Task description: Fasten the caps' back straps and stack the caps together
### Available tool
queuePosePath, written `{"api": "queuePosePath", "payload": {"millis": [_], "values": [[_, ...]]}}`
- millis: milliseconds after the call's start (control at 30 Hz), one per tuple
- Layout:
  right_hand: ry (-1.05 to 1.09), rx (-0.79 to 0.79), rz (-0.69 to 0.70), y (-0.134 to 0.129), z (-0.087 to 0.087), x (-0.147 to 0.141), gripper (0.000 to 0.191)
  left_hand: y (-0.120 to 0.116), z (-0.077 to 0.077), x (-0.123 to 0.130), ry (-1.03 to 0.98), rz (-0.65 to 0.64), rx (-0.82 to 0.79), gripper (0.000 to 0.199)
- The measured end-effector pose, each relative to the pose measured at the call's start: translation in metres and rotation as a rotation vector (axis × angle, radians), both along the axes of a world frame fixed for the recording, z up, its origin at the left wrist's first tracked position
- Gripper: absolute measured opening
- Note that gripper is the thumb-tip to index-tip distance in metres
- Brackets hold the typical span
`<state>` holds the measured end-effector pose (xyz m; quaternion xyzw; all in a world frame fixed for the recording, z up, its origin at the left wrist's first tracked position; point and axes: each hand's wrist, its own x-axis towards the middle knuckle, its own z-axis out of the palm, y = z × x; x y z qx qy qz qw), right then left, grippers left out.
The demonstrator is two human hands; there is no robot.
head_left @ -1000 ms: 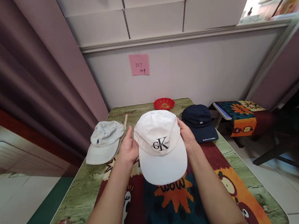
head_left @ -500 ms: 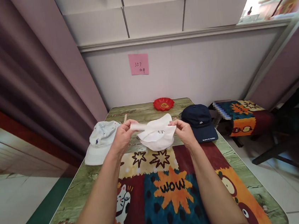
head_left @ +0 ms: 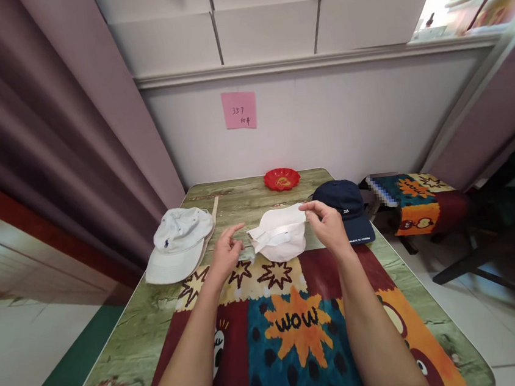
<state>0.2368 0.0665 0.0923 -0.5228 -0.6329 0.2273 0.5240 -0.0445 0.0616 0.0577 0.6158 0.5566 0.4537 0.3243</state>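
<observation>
A white cap point(head_left: 285, 244) lies in the middle of the table, its brim toward the far side and its strap side facing me. My right hand point(head_left: 326, 225) pinches the right edge of that brim between thumb and fingertips. To the left of the cap, my left hand point(head_left: 227, 251) is held apart from it with the fingers spread and nothing in them. A pale grey cap point(head_left: 177, 244) with a small dark logo rests at the left. On the right sits a navy cap point(head_left: 338, 200), partly covered by my right hand.
A red scalloped dish point(head_left: 282, 179) stands at the table's back edge. The wooden-patterned table point(head_left: 131, 353) carries a colourful cloth point(head_left: 298, 360). A pink note point(head_left: 239, 110) is stuck to the wall. A strip like a thin stick point(head_left: 215, 206) pokes out behind the grey cap.
My left hand has let go of the white cap and moved slightly left and down. The cap has tilted down onto the table, while my right hand has stayed at its right edge.
</observation>
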Motion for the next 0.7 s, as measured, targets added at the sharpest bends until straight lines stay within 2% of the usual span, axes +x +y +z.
{"api": "queuePosePath", "payload": {"millis": [100,200,300,400,533,700], "values": [[-0.096,0.122,0.109,-0.015,0.022,-0.015,0.020,0.001,0.001,0.011,0.012,-0.146,-0.024,0.036],[-0.321,0.161,0.244,-0.025,0.030,-0.030,0.019,-0.001,0.006,0.017,-0.013,-0.225,-0.028,0.018],[-0.549,0.136,0.289,-0.029,0.029,-0.039,0.028,-0.008,0.016,0.017,-0.032,-0.223,-0.033,0.013],[-0.664,0.093,0.282,-0.033,0.032,-0.041,0.026,-0.018,0.030,0.014,-0.085,-0.203,-0.059,0.021],[-0.664,0.032,0.269,-0.041,0.042,-0.037,0.022,-0.027,0.040,0.010,-0.135,-0.132,-0.023,0.028],[-0.642,-0.039,0.312,-0.047,0.048,-0.031,0.032,-0.033,0.038,0.010,-0.106,-0.090,-0.012,0.028]]}}
